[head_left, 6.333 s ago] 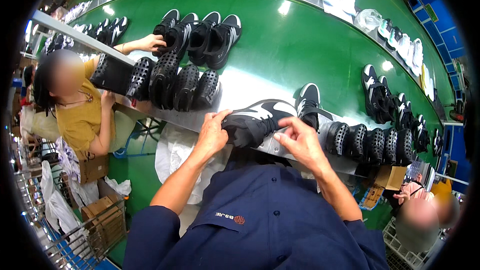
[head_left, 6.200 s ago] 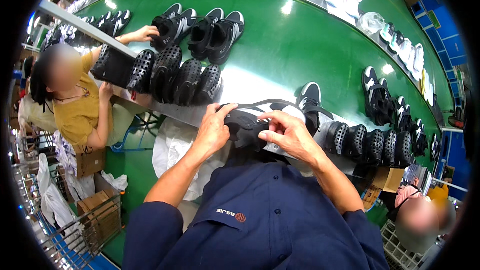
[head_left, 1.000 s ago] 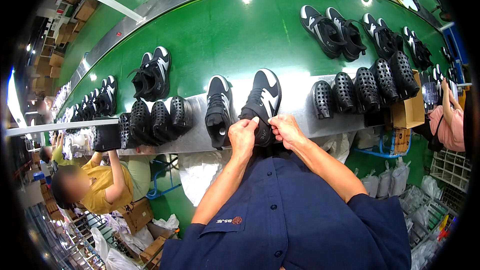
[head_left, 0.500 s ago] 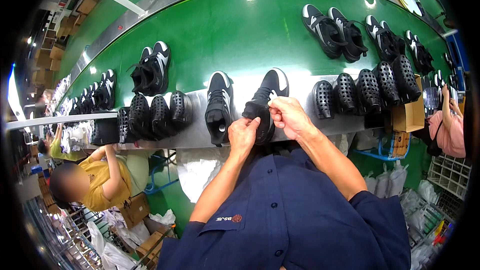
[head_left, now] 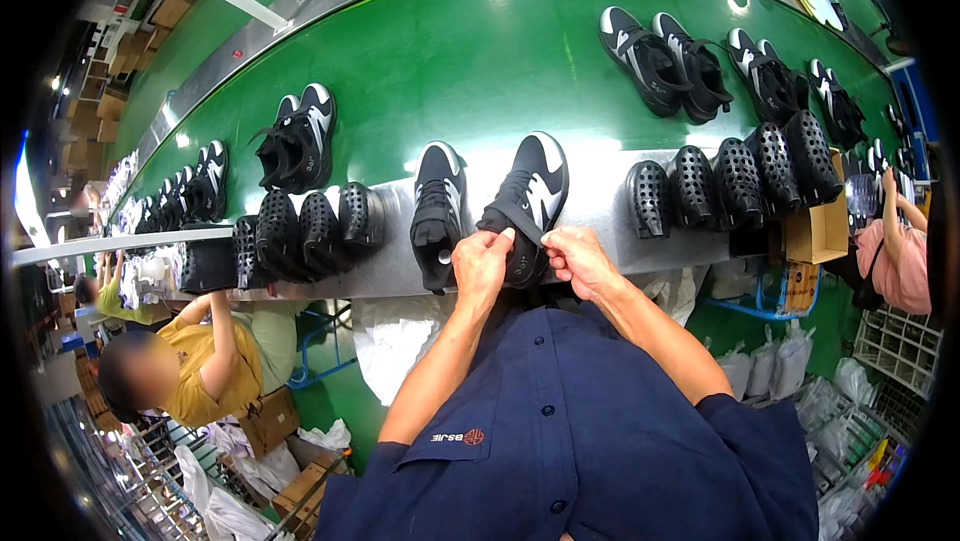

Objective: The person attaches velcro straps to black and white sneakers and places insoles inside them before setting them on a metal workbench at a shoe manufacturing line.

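Observation:
A black sneaker [head_left: 537,173] with white trim stands in front of me on the metal edge, toe pointing away. My left hand [head_left: 481,266] is closed at its collar, thumb on the near side of the opening. On the right, my right hand [head_left: 582,259] pinches the end of the shoe's black strap [head_left: 517,218], which lies slanting over the instep. The matching sneaker [head_left: 437,203] stands just left, touched by neither hand apart from my left knuckles close to its heel.
Perforated black shoe forms [head_left: 738,183] line the metal edge [head_left: 590,266] right, with more forms [head_left: 320,233] left. Finished-looking sneakers [head_left: 310,136] stand on the green belt [head_left: 450,61]. An open carton [head_left: 815,226] is at the right. A person in yellow [head_left: 215,361] works at my left, another in pink [head_left: 895,261] far right.
My right hand has lowered and turned, bringing the strap end down beside the shoe's opening. The sneaker has shifted slightly left, and the strap now shows across the instep.

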{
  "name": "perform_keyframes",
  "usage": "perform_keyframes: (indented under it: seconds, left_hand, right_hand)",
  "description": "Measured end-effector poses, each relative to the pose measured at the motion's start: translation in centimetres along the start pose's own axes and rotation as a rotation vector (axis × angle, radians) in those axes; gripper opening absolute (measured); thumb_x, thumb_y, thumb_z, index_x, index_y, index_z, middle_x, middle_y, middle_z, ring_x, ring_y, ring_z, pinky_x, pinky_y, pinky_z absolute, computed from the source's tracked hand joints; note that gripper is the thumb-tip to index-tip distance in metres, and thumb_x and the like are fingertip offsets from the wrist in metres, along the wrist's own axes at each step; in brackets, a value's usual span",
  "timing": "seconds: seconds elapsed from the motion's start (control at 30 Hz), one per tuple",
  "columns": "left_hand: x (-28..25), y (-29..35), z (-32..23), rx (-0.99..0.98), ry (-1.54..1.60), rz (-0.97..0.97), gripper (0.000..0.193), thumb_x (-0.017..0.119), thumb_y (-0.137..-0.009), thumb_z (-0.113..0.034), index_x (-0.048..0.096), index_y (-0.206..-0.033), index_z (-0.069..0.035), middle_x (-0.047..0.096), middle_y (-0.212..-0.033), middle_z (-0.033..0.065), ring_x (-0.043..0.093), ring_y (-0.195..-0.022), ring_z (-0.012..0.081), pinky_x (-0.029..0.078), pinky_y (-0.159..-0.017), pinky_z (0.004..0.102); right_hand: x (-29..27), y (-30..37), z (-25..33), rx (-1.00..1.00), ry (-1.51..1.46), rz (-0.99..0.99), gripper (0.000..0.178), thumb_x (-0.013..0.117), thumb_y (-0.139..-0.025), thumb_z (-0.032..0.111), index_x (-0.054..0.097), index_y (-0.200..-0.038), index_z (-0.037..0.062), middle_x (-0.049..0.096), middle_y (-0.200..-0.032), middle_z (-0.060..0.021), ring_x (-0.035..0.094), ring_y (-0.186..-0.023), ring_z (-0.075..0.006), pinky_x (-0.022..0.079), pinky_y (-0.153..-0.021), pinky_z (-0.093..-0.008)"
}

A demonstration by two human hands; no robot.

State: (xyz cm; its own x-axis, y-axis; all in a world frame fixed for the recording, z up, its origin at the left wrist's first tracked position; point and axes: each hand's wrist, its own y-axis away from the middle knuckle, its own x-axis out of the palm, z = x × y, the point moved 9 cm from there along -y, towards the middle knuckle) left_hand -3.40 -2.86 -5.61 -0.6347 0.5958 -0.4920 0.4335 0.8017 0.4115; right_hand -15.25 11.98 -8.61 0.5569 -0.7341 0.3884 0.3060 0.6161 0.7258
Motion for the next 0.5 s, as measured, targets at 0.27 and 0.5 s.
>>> perform_keyframes:
  seconds: [0.27,0.5]
  left_hand:
    - [0.2,0.7,-1.2,0.041,-0.017,-0.048,0.031,0.077,-0.091,-0.026,0.077,-0.087,0.005,0.069,-0.068,0.01,0.063,-0.062,0.0153,0.05,-0.063,0.0323]
    - [-0.5,3.2,-4.6,0.457,-0.224,-0.019,0.014,0.078,-0.088,-0.016,0.074,-0.094,-0.003,0.069,-0.081,0.0134,0.069,-0.079,0.0285,0.054,-0.074,0.0388]
  right_hand:
    - [-0.6,-1.9,-2.1,0.004,0.074,-0.039,0.016,0.071,-0.094,0.018,0.064,-0.085,0.0069,0.053,-0.073,0.0023,0.044,-0.057,-0.0054,0.031,-0.043,-0.0237]
    - [-4.7,-0.6,-1.1,-0.204,0.544,-0.345,0.031,0.075,-0.093,0.026,0.067,-0.097,-0.0032,0.067,-0.083,-0.0109,0.065,-0.076,-0.0216,0.052,-0.065,-0.0366]
